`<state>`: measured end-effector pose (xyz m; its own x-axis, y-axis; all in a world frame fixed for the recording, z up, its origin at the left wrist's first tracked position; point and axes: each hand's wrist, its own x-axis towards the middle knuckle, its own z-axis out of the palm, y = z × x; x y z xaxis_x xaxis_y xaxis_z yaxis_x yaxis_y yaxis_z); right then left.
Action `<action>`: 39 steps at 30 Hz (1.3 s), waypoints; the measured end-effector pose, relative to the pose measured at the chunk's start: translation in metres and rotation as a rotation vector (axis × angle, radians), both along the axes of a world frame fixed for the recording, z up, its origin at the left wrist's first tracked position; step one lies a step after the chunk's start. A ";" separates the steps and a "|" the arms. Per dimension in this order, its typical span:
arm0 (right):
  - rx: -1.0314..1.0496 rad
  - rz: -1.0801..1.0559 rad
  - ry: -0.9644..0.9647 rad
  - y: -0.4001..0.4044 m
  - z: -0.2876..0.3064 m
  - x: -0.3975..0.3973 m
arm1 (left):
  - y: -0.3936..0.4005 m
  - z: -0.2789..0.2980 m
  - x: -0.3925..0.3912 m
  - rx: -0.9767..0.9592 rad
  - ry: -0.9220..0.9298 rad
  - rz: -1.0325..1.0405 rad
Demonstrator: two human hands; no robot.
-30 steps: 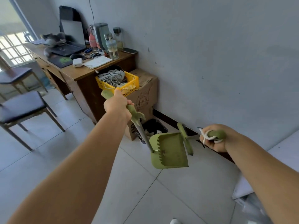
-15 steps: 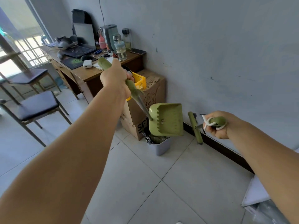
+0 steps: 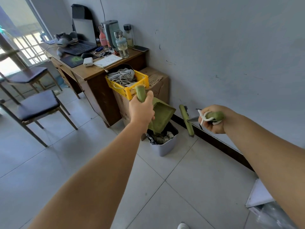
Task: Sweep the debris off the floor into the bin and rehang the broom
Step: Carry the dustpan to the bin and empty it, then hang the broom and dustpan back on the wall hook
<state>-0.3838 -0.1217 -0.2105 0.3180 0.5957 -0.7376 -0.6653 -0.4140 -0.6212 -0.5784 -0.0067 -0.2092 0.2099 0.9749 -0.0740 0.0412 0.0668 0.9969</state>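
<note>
While left hand (image 3: 141, 109) grips the dustpan (image 3: 162, 116) handle, pan tilts over the bin (image 3: 165, 145). Right hand (image 3: 212, 120) fingers wrap the broom (image 3: 186, 119) handle, w/ white cord looped.

Dustpan (image 3: 162, 117) and broom (image 3: 186, 120): matt green plastic; bin (image 3: 165, 147) smooth grey plastic; desk (image 3: 92, 73) brown wood; floor (image 3: 189, 187) glossy pale tile; crate (image 3: 127, 94) yellow plastic.

Green dustpan (image 3: 162, 116) tipped over grey bin (image 3: 165, 146), green broom (image 3: 186, 120) beside
</note>
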 end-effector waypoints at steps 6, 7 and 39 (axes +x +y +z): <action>0.001 0.028 0.074 0.003 -0.005 0.001 | -0.002 -0.045 -0.019 0.149 0.184 -0.088; 0.011 0.028 0.097 0.003 -0.005 0.001 | -0.002 -0.049 -0.021 0.167 0.203 -0.094; -0.003 0.158 -0.181 -0.002 0.056 0.039 | 0.009 0.067 0.053 0.131 0.090 -0.193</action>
<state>-0.3445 -0.1240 -0.1541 0.3482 0.6467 -0.6786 -0.4700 -0.5059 -0.7233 -0.5249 0.0020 -0.1420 0.3913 0.9200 0.0231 0.1297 -0.0800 0.9883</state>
